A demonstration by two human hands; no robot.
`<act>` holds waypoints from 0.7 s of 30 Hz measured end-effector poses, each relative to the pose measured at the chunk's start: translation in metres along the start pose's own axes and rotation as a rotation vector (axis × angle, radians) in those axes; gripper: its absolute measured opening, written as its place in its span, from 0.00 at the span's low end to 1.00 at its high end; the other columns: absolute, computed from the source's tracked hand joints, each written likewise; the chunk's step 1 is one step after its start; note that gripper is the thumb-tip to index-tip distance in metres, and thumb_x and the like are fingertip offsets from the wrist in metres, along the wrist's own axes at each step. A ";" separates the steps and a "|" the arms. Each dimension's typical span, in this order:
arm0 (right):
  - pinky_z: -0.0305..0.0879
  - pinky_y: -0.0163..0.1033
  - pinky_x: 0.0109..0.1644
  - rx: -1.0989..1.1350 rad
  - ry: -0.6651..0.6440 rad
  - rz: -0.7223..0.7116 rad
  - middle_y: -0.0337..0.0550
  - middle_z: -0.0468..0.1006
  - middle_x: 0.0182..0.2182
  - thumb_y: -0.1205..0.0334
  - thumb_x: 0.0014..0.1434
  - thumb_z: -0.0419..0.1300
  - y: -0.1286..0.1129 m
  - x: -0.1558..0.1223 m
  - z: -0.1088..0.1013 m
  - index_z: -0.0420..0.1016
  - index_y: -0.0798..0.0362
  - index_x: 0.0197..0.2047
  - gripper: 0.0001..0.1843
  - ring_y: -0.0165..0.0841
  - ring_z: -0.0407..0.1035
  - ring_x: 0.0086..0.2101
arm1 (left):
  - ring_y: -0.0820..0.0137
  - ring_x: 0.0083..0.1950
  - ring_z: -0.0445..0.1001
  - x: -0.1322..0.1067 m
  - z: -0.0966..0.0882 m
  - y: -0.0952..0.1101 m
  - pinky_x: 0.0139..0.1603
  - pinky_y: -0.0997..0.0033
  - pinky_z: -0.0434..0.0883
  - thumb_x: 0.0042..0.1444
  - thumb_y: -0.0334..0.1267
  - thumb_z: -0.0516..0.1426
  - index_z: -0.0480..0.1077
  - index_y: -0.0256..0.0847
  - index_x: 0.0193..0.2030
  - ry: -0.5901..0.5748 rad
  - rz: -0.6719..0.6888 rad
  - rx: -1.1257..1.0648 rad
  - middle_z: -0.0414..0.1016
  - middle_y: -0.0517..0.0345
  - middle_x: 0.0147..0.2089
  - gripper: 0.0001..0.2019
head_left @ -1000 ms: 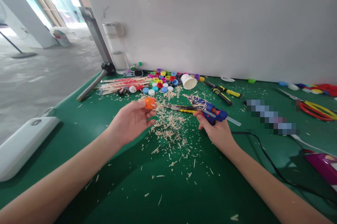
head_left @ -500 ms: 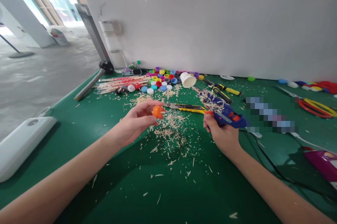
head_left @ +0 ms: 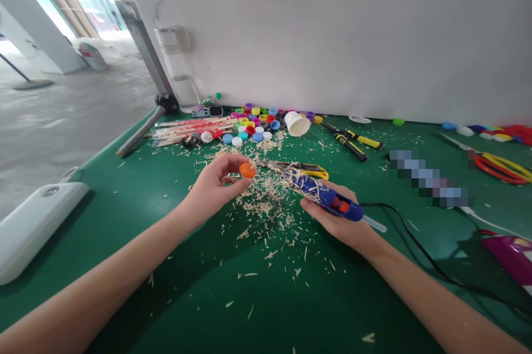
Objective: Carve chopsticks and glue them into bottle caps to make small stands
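Between the thumb and fingers of my left hand [head_left: 216, 185] is an orange bottle cap [head_left: 247, 170], with a thin pale stick end showing at its right side. My right hand [head_left: 338, 218] grips a blue hot glue gun [head_left: 318, 190] from below, its nozzle pointing left toward the cap. Wood shavings cling to the gun's front, and a clear glue stick [head_left: 374, 223] juts from its back. Behind the gun's nozzle lies a yellow-handled cutting tool [head_left: 311, 170], partly covered. Loose wood shavings [head_left: 266, 204] are scattered on the green table [head_left: 233, 315] under both hands.
Coloured bottle caps [head_left: 255, 124], wrapped sticks [head_left: 195, 129] and a white paper cup [head_left: 297, 123] stand along the back by the wall. Pliers [head_left: 347, 140], scissors [head_left: 499, 165] and a black cord [head_left: 424, 254] lie to the right. A hammer [head_left: 143, 129] and a white box [head_left: 41, 229] are at left.
The glue gun in my right hand has swung left and down, bringing its nozzle near the orange cap. My left hand has tilted the cap and shifted it slightly up.
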State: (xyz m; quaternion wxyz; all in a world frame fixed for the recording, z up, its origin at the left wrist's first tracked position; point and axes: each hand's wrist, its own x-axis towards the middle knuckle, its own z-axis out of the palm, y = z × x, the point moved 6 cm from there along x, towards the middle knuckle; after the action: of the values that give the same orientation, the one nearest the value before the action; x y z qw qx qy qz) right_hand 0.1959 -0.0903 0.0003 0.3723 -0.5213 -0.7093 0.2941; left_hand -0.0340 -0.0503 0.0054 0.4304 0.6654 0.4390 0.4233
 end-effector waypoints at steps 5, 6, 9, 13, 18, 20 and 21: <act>0.61 0.37 0.27 0.080 -0.045 0.094 0.36 0.69 0.22 0.50 0.55 0.62 0.010 0.002 0.007 0.68 0.49 0.28 0.13 0.28 0.63 0.23 | 0.67 0.48 0.72 -0.002 -0.003 0.004 0.42 0.67 0.73 0.55 0.36 0.59 0.66 0.43 0.48 0.075 0.134 0.278 0.72 0.53 0.47 0.14; 0.62 0.38 0.28 0.101 -0.035 0.123 0.37 0.71 0.23 0.49 0.55 0.62 0.012 0.002 0.008 0.69 0.49 0.29 0.13 0.29 0.64 0.24 | 0.68 0.46 0.72 -0.004 -0.002 0.007 0.42 0.67 0.73 0.55 0.35 0.58 0.66 0.43 0.48 0.083 0.168 0.346 0.72 0.53 0.48 0.13; 0.67 0.41 0.32 0.191 0.005 0.239 0.41 0.76 0.28 0.47 0.53 0.63 0.020 0.002 0.010 0.73 0.50 0.37 0.15 0.32 0.69 0.28 | 0.69 0.45 0.71 -0.012 0.007 0.021 0.43 0.67 0.73 0.55 0.33 0.58 0.67 0.43 0.48 0.069 0.290 0.522 0.71 0.54 0.47 0.13; 0.68 0.40 0.31 0.315 0.034 0.336 0.42 0.78 0.29 0.45 0.53 0.63 0.021 0.001 0.014 0.74 0.51 0.45 0.22 0.32 0.70 0.28 | 0.68 0.49 0.71 -0.022 0.023 0.035 0.48 0.67 0.72 0.58 0.34 0.56 0.67 0.43 0.52 -0.001 0.425 0.609 0.70 0.53 0.49 0.15; 0.65 0.38 0.26 0.463 0.038 0.331 0.47 0.79 0.38 0.46 0.51 0.65 0.014 0.000 0.025 0.74 0.49 0.46 0.23 0.35 0.72 0.34 | 0.66 0.51 0.71 -0.030 0.034 0.039 0.49 0.64 0.72 0.60 0.36 0.55 0.64 0.44 0.56 -0.052 0.463 0.665 0.71 0.51 0.51 0.17; 0.66 0.38 0.26 0.519 0.027 0.327 0.48 0.78 0.43 0.47 0.49 0.66 0.011 -0.001 0.030 0.74 0.49 0.46 0.23 0.34 0.72 0.34 | 0.65 0.51 0.72 -0.034 0.038 0.040 0.49 0.61 0.72 0.60 0.36 0.55 0.64 0.44 0.54 -0.061 0.495 0.696 0.72 0.52 0.50 0.16; 0.66 0.38 0.26 0.549 0.013 0.321 0.47 0.78 0.45 0.47 0.49 0.67 0.009 -0.002 0.032 0.73 0.48 0.47 0.23 0.34 0.72 0.33 | 0.65 0.51 0.72 -0.035 0.040 0.041 0.49 0.60 0.72 0.60 0.36 0.56 0.64 0.45 0.53 -0.063 0.517 0.703 0.72 0.52 0.49 0.15</act>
State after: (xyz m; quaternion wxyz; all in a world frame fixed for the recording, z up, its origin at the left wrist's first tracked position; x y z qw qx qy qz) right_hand 0.1740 -0.0907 -0.0253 0.4525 -0.5083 -0.5097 0.5264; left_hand 0.0033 -0.1019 0.0271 0.0706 0.8721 0.3620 0.3215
